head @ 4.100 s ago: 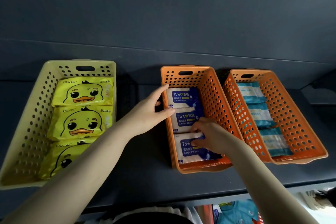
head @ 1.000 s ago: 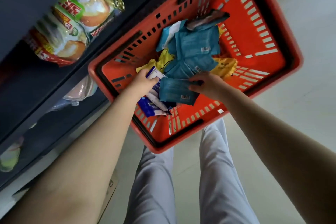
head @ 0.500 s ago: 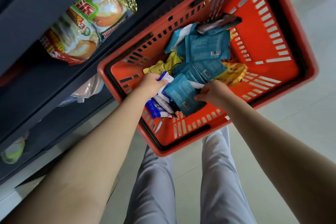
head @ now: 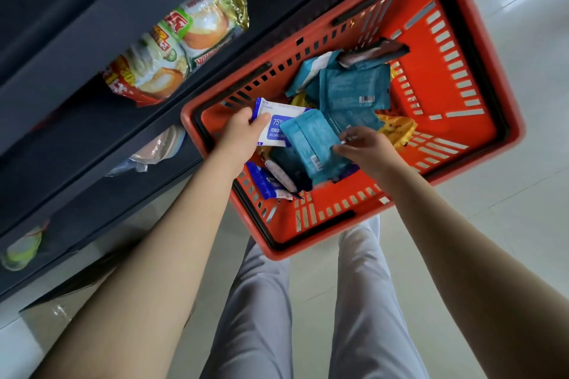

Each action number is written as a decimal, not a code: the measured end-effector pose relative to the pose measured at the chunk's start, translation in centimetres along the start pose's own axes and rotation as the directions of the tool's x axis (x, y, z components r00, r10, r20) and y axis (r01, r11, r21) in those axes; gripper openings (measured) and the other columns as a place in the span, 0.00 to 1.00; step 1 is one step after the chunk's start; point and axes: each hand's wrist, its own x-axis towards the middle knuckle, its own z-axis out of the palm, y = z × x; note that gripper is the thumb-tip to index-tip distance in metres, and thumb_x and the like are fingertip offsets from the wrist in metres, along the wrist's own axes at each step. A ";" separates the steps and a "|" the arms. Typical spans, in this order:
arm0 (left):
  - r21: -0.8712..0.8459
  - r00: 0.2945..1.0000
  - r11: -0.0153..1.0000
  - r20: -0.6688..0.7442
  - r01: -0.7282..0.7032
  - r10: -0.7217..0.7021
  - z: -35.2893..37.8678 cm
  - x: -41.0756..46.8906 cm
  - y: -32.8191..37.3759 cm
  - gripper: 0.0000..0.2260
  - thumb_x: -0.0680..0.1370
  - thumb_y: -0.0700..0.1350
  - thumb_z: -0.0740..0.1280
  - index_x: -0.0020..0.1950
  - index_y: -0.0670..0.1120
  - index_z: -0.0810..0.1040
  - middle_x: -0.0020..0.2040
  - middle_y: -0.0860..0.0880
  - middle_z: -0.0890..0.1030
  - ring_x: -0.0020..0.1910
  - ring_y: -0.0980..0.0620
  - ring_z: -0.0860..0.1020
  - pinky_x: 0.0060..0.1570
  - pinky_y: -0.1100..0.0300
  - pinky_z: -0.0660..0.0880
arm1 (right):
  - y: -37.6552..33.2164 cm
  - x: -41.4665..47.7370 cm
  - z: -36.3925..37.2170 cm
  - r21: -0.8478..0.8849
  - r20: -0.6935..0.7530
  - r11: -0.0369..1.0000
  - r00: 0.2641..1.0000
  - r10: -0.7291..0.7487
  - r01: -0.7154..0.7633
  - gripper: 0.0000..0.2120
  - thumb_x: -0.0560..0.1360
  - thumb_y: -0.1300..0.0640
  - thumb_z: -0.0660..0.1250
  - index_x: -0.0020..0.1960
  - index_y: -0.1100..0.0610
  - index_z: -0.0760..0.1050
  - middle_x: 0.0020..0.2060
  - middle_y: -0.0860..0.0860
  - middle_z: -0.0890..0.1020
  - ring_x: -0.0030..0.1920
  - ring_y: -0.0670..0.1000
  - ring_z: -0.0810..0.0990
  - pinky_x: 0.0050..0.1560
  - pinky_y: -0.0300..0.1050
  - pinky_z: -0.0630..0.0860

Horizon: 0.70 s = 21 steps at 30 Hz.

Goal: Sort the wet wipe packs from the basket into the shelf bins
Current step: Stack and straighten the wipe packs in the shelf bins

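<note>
While your left hand (head: 243,132) grips a blue-and-white pack (head: 277,120) over the red basket (head: 515,129), your right hand (head: 366,151) pinches a teal pack (head: 311,144). Lift both clear of its rim

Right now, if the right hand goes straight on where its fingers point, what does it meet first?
The teal foil wipe pack that the right hand pinches; behind it, probably the blue-and-white alcohol wipe pack, depth unclear.

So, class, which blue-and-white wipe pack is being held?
The 75% pack in the left hand; the other blue-and-white pack lies loose low in the basket.
</note>
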 end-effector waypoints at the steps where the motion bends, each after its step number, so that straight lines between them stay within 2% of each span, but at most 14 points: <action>1: -0.029 1.000 0.999 -0.023 -0.020 0.019 -0.4 -0.7 0.8 0.05 0.82 0.45 0.62 0.54 0.47 0.77 0.45 0.50 0.82 0.42 0.53 0.79 0.46 0.57 0.75 | -0.8 -1.0 -0.5 0.118 0.008 0.993 1.000 0.010 -0.010 0.08 0.75 0.58 0.71 0.54 0.53 0.78 0.44 0.48 0.81 0.44 0.47 0.80 0.47 0.44 0.80; 4: -0.161 0.997 0.986 -0.067 -0.050 0.040 -1.4 -4.2 3.8 0.05 0.82 0.45 0.62 0.50 0.49 0.77 0.45 0.50 0.83 0.43 0.54 0.80 0.48 0.55 0.77 | -3.1 -4.1 -2.3 0.399 0.030 0.917 0.999 -0.031 0.016 0.09 0.76 0.61 0.69 0.54 0.50 0.79 0.48 0.50 0.82 0.53 0.53 0.83 0.54 0.50 0.81; 6: -0.334 1.000 0.942 -0.019 -0.020 0.014 -2.1 -8.0 6.3 0.04 0.82 0.45 0.62 0.51 0.49 0.76 0.51 0.46 0.83 0.49 0.49 0.82 0.52 0.50 0.79 | -4.9 -6.6 -3.5 0.435 0.022 0.894 0.992 -0.125 0.103 0.12 0.77 0.63 0.67 0.57 0.50 0.78 0.50 0.55 0.81 0.56 0.57 0.81 0.57 0.55 0.79; 8: -0.501 0.999 0.865 0.010 -0.032 0.043 -2.6 -12.7 9.0 0.04 0.82 0.44 0.62 0.52 0.48 0.76 0.52 0.48 0.84 0.52 0.48 0.83 0.49 0.48 0.81 | -6.9 -9.6 -4.7 0.415 0.031 0.882 0.965 -0.261 0.225 0.19 0.79 0.65 0.63 0.66 0.48 0.73 0.45 0.53 0.80 0.49 0.51 0.81 0.52 0.47 0.80; 10: -0.588 0.995 0.804 -0.017 -0.093 0.103 -3.1 -17.9 11.7 0.04 0.82 0.43 0.62 0.52 0.49 0.76 0.50 0.49 0.84 0.50 0.48 0.84 0.44 0.50 0.82 | -9.7 -13.2 -6.1 0.355 0.060 0.876 0.927 -0.370 0.327 0.23 0.80 0.65 0.60 0.71 0.46 0.68 0.37 0.42 0.79 0.41 0.41 0.80 0.42 0.35 0.77; 11: -0.606 0.991 0.785 -0.048 -0.130 0.127 -3.3 -20.4 12.9 0.04 0.81 0.43 0.63 0.52 0.49 0.77 0.50 0.49 0.85 0.49 0.49 0.84 0.44 0.50 0.82 | -11.2 -15.3 -6.7 0.329 0.076 0.866 0.903 -0.422 0.377 0.23 0.81 0.63 0.59 0.72 0.44 0.66 0.38 0.38 0.80 0.42 0.38 0.80 0.43 0.33 0.76; 12: -0.609 0.985 0.775 -0.089 -0.171 0.148 -3.4 -22.8 14.0 0.04 0.81 0.43 0.64 0.51 0.51 0.78 0.52 0.49 0.84 0.50 0.48 0.84 0.46 0.48 0.82 | -12.6 -17.3 -7.2 0.308 0.081 0.850 0.879 -0.470 0.426 0.22 0.81 0.60 0.60 0.71 0.42 0.66 0.44 0.35 0.81 0.47 0.37 0.80 0.47 0.33 0.77; 14: -0.575 0.963 0.772 -0.181 -0.270 0.201 -3.7 -27.1 16.1 0.04 0.78 0.49 0.68 0.51 0.54 0.79 0.57 0.46 0.82 0.53 0.47 0.83 0.53 0.42 0.79 | -15.2 -21.4 -8.2 0.242 0.102 0.822 0.829 -0.550 0.515 0.20 0.79 0.48 0.64 0.70 0.37 0.67 0.61 0.37 0.78 0.61 0.40 0.77 0.60 0.44 0.77; 16: -0.537 0.929 0.759 -0.254 -0.368 0.271 -3.9 -30.9 18.2 0.08 0.74 0.54 0.69 0.53 0.57 0.80 0.56 0.47 0.82 0.54 0.46 0.82 0.56 0.40 0.77 | -17.7 -25.0 -9.0 0.175 0.128 0.789 0.781 -0.611 0.588 0.25 0.74 0.40 0.68 0.69 0.34 0.65 0.65 0.44 0.73 0.64 0.45 0.76 0.64 0.53 0.75; 17: -0.538 0.912 0.738 -0.282 -0.407 0.297 -4.1 -32.4 19.1 0.08 0.75 0.53 0.69 0.53 0.57 0.80 0.54 0.48 0.83 0.54 0.47 0.82 0.57 0.40 0.77 | -18.6 -26.3 -9.2 0.136 0.144 0.771 0.758 -0.637 0.622 0.29 0.71 0.38 0.70 0.69 0.32 0.64 0.65 0.45 0.72 0.63 0.45 0.75 0.63 0.52 0.76; 18: -0.529 0.895 0.724 -0.310 -0.442 0.320 -4.2 -33.9 19.9 0.07 0.75 0.53 0.68 0.53 0.58 0.79 0.53 0.50 0.84 0.53 0.47 0.83 0.57 0.40 0.77 | -19.5 -27.6 -9.4 0.095 0.156 0.749 0.734 -0.661 0.655 0.31 0.69 0.39 0.72 0.69 0.31 0.63 0.64 0.46 0.70 0.63 0.41 0.73 0.63 0.47 0.76; 20: -0.500 0.859 0.702 -0.360 -0.507 0.364 -4.7 -36.6 21.0 0.08 0.74 0.55 0.68 0.52 0.60 0.79 0.51 0.51 0.84 0.52 0.48 0.83 0.57 0.39 0.76 | -21.1 -30.0 -9.5 0.035 0.177 0.699 0.684 -0.708 0.714 0.33 0.70 0.44 0.74 0.68 0.29 0.61 0.62 0.45 0.67 0.59 0.31 0.68 0.58 0.28 0.71; 21: -0.489 0.841 0.689 -0.385 -0.536 0.381 -5.1 -37.6 21.4 0.08 0.73 0.56 0.67 0.51 0.61 0.79 0.51 0.52 0.84 0.52 0.49 0.83 0.57 0.39 0.76 | -21.7 -30.9 -9.5 0.028 0.195 0.673 0.656 -0.729 0.739 0.33 0.70 0.45 0.74 0.68 0.29 0.61 0.62 0.44 0.68 0.60 0.30 0.67 0.56 0.25 0.69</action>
